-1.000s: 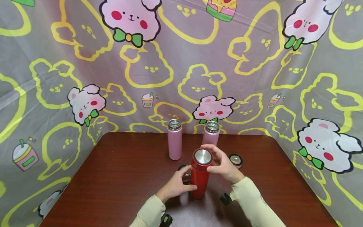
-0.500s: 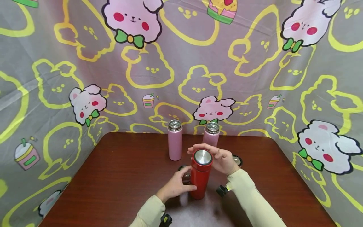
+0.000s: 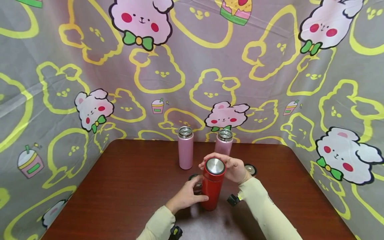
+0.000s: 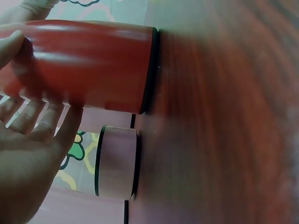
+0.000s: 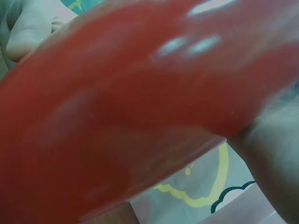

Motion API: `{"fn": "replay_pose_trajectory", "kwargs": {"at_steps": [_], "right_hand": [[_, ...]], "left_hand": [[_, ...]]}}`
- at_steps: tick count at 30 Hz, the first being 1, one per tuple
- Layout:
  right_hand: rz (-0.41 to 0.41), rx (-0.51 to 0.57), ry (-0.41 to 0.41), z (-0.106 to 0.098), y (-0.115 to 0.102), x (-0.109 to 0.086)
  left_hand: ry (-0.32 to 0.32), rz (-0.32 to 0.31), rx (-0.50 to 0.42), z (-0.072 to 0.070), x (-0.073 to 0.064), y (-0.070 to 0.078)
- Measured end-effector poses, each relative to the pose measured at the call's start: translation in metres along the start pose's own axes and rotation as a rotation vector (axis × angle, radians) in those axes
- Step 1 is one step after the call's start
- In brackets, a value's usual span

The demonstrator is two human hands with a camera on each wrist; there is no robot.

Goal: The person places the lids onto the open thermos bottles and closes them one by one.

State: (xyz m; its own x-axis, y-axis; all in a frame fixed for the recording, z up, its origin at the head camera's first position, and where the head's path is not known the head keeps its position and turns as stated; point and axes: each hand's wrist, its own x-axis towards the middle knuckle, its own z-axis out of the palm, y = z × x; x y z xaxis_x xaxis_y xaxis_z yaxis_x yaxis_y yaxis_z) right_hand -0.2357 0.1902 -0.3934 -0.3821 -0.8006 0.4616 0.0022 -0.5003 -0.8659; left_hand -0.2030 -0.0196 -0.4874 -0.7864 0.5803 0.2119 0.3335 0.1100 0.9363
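A red thermos [image 3: 211,193] stands upright on the table, its red lid [image 3: 215,166] with a silver disc on top. My left hand [image 3: 185,196] grips its body from the left, thumb in front; the left wrist view shows the fingers [image 4: 42,121] along the other side. Around the back and right of the lid lies my right hand [image 3: 235,169], fingers curved behind it; its thumb is hidden. The red body [image 5: 140,107] fills most of the right wrist view.
Two pink thermoses, one on the left [image 3: 185,151] and one on the right [image 3: 224,143], stand uncapped at the back. A lid [image 3: 250,170] lies to the right; another lid [image 4: 117,161] sits behind the red thermos. Patterned cloth [image 3: 168,73] hangs around the table [image 3: 132,186].
My right hand has turned around the lid, its fingers moving left behind it and its thumb leaving the front. The left hand and the thermos have stayed in place.
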Motion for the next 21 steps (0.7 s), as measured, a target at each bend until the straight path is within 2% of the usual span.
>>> {"fn": "replay_pose_trajectory", "kwargs": {"at_steps": [4,11,21], "right_hand": [[-0.039,-0.041,0.011,0.002,0.000,-0.002],[-0.061,-0.181,0.083,0.005,0.000,-0.009],[-0.050,-0.363,0.231,0.011,-0.003,-0.021]], "left_hand": [[-0.004,-0.012,-0.006,0.000,0.000,0.003],[-0.017,-0.011,-0.020,-0.003,-0.007,0.036],[-0.001,-0.001,-0.035,-0.002,-0.007,0.036]]}}
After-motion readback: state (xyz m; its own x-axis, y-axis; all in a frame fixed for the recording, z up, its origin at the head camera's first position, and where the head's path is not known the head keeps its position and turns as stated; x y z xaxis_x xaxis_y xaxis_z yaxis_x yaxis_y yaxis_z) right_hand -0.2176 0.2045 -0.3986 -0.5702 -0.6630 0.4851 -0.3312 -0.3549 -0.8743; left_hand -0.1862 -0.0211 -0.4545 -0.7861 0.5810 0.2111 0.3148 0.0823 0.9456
